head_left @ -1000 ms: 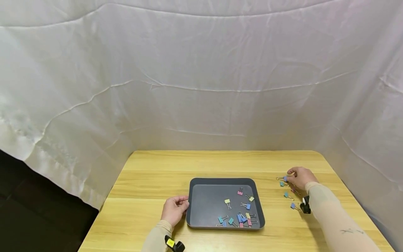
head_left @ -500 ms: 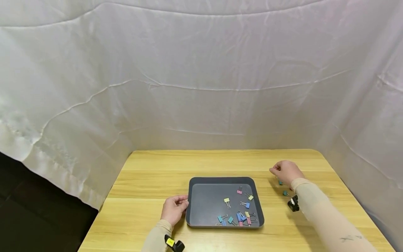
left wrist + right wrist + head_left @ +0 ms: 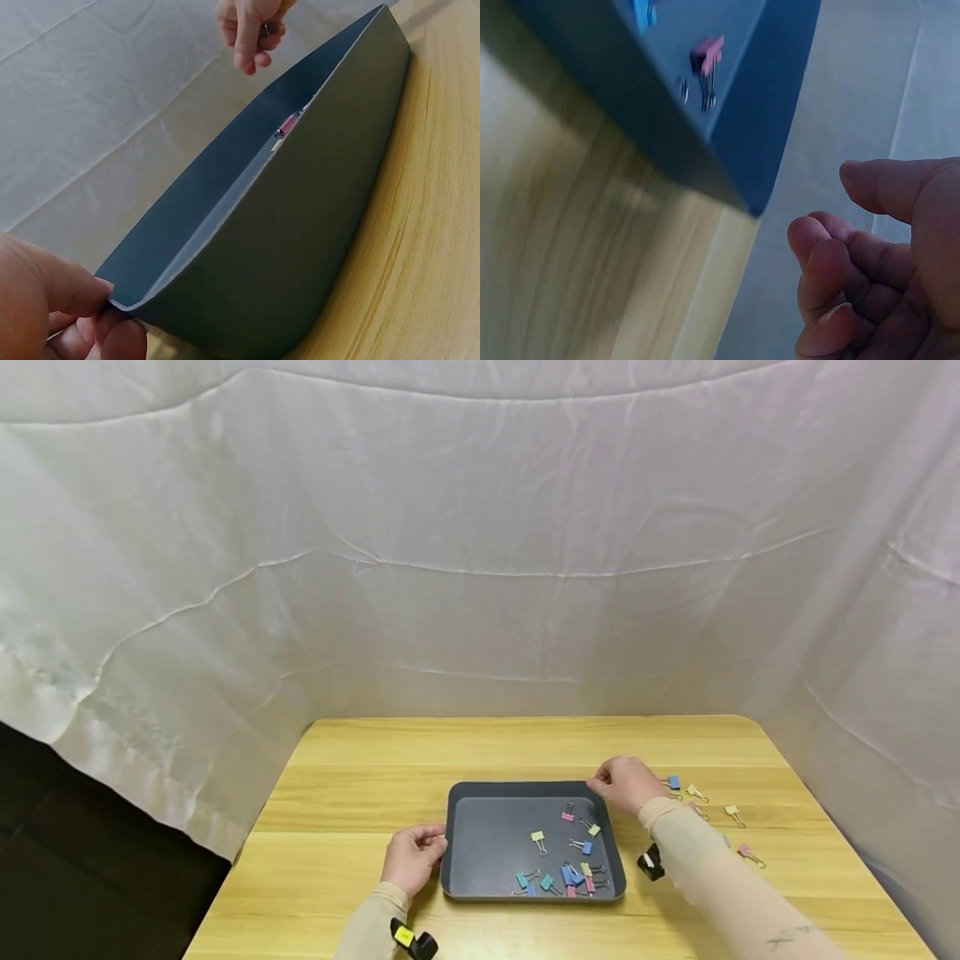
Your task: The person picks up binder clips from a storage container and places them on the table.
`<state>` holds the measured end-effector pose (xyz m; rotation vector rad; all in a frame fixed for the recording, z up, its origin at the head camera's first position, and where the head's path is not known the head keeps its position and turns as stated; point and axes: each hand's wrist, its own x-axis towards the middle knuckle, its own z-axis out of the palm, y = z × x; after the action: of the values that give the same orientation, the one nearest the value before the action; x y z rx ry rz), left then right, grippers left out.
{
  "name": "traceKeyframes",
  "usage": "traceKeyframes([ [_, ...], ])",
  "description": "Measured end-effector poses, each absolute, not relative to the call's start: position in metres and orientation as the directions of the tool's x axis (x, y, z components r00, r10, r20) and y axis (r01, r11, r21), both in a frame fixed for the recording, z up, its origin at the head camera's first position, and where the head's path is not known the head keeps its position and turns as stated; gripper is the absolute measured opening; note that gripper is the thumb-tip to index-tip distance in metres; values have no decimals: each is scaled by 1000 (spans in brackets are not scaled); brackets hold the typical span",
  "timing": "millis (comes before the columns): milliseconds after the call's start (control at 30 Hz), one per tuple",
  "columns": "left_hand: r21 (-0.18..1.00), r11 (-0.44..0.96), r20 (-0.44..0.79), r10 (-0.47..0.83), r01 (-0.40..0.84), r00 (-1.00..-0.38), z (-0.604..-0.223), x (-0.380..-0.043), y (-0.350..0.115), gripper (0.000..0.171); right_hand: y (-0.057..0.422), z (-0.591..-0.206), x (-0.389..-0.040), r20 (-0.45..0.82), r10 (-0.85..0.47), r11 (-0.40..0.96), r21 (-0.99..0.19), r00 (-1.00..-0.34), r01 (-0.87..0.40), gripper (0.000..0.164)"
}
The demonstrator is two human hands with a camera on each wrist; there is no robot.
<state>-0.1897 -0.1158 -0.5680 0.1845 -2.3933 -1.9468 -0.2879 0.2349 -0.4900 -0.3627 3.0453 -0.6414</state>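
Observation:
In the head view a dark grey tray point(image 3: 487, 852) holds several small binder clips. Among them are a pink clip point(image 3: 567, 816), a blue clip point(image 3: 587, 847) and a yellow clip point(image 3: 538, 837). My left hand point(image 3: 411, 858) pinches the tray's left rim between thumb and fingers, as the left wrist view confirms. Over the tray's far right corner hovers my right hand point(image 3: 624, 782). Its thumb point(image 3: 885, 187) stands apart from loosely curled fingers, and no clip shows between them in the right wrist view.
On the wooden table point(image 3: 360, 760), right of the tray, lie several more clips, including a blue one point(image 3: 674, 782), a yellow one point(image 3: 732, 811) and a pink one point(image 3: 745, 850). Some are partly hidden by the right forearm. A pale curtain point(image 3: 525, 635) hangs behind the table.
My right hand has moved left from the loose clips beside the blue one to the tray's far right corner, uncovering several clips. The left hand has stayed on the rim.

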Motion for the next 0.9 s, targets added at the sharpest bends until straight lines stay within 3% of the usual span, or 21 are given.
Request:
traceKeyframes([
  [367, 977, 200, -49, -128, -74, -990, -564, -188, -118, 24, 187, -499, -283, -55, -248, 937, -265, -967, -225, 36],
  [900, 976, 204, -48, -138, -76, -989, -566, -186, -116, 23, 161, -517, -286, -151, -283, 943, -222, -947, -247, 34],
])
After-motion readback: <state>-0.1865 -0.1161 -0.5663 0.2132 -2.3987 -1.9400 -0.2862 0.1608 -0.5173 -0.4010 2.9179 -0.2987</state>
